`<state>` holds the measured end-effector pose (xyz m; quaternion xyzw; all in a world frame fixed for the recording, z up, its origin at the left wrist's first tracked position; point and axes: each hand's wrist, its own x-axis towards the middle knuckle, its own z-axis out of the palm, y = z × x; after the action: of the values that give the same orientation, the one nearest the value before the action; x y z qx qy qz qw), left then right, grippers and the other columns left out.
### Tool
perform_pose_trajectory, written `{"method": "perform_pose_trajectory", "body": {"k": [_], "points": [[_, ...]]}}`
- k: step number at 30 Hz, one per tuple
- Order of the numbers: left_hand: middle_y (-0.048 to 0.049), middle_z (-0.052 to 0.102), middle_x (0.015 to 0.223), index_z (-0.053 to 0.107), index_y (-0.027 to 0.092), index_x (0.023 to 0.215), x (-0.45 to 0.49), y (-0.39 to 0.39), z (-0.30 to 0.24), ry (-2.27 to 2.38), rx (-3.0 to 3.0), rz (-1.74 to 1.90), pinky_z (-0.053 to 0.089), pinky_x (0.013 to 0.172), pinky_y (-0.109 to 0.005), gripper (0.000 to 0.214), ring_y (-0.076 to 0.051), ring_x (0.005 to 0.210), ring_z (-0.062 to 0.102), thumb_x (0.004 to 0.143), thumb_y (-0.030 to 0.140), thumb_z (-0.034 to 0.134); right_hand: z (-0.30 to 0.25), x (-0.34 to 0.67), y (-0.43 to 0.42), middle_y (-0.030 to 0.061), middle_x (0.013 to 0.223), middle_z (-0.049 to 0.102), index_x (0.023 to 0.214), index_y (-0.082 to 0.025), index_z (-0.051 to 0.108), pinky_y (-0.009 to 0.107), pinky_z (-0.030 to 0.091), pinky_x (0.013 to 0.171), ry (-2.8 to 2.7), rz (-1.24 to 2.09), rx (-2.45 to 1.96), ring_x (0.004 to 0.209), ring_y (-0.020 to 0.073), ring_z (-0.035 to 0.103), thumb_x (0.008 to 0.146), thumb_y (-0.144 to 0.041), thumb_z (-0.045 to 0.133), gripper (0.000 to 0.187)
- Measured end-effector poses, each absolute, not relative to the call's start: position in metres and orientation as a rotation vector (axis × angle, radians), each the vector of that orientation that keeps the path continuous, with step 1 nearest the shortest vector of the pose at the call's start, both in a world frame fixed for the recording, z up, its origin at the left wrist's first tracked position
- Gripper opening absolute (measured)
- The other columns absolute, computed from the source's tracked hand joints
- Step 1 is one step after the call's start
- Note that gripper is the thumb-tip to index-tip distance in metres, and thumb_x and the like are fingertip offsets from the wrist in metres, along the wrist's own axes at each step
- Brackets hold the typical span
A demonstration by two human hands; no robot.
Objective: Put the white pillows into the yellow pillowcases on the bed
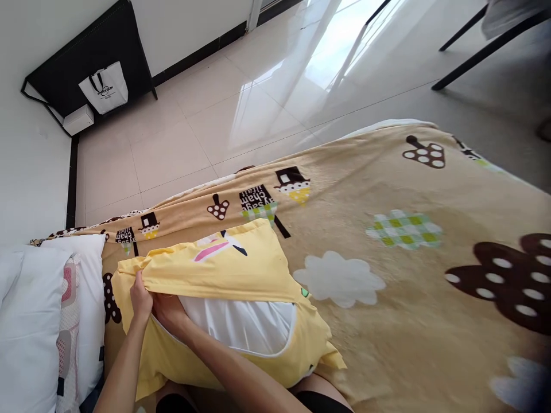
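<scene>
A yellow pillowcase point(241, 269) with a pink and white print lies on the bed in front of me, its near edge open. A white pillow point(241, 324) shows inside the opening. My left hand point(140, 296) pinches the pillowcase's upper edge at its left corner, fingers closed on the cloth. My right hand point(169, 312) reaches across into the opening at the left end, its fingers hidden under the yellow fabric, against the pillow.
A tan blanket point(387, 275) with cloud, mushroom and checked prints covers the bed. White pillows point(38, 321) lie at the left. Beyond the bed is glossy tile floor point(241, 97), a black table with a white bag point(104, 86) by the wall, and black chair legs point(482, 54) at top right.
</scene>
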<state>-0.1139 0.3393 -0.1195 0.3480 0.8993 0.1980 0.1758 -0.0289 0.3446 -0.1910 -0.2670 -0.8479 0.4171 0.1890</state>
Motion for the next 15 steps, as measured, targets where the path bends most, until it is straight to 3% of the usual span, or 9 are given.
{"method": "perform_pose_trajectory", "body": {"k": [7,10,12,15], "points": [[-0.0105,0.070,0.109,0.065,0.019,0.108,-0.132,0.353,-0.108,2.512,1.014,0.394,0.047,0.087,-0.035,0.038,-0.025,0.102,0.063,0.076,0.010,0.045,-0.218,-0.029,0.332,0.0091,0.150,0.039,0.133,-0.024,0.052,0.048,0.026,0.115,-2.692,1.073,-0.637,0.141,0.0273,0.031,0.084,-0.022,0.061,0.050],[-0.0089,0.072,0.095,0.066,0.018,0.111,-0.146,0.353,-0.099,2.404,0.858,0.405,0.051,0.065,-0.030,0.043,-0.020,0.068,0.066,0.075,0.010,0.044,-0.223,-0.041,0.330,0.0088,0.152,0.035,0.130,-0.026,0.056,0.048,0.023,0.116,-2.673,1.114,-0.567,0.142,0.0267,0.027,0.078,-0.028,0.070,0.054],[-0.0061,0.072,0.081,0.067,0.018,0.111,-0.151,0.354,-0.094,2.348,0.827,0.390,0.047,0.050,-0.028,0.044,-0.016,0.045,0.057,0.075,0.011,0.044,-0.223,-0.044,0.328,0.0080,0.152,0.037,0.126,-0.026,0.059,0.046,0.022,0.117,-2.647,1.145,-0.542,0.142,0.0258,0.027,0.075,-0.029,0.073,0.054],[-0.0039,0.072,0.075,0.069,0.018,0.108,-0.147,0.359,-0.092,2.297,0.853,0.401,0.047,0.050,-0.028,0.046,-0.016,0.045,0.056,0.072,0.008,0.043,-0.219,-0.048,0.327,0.0052,0.148,0.044,0.121,-0.028,0.062,0.045,0.025,0.116,-2.599,1.171,-0.600,0.140,0.0244,0.032,0.077,-0.027,0.069,0.044]]}}
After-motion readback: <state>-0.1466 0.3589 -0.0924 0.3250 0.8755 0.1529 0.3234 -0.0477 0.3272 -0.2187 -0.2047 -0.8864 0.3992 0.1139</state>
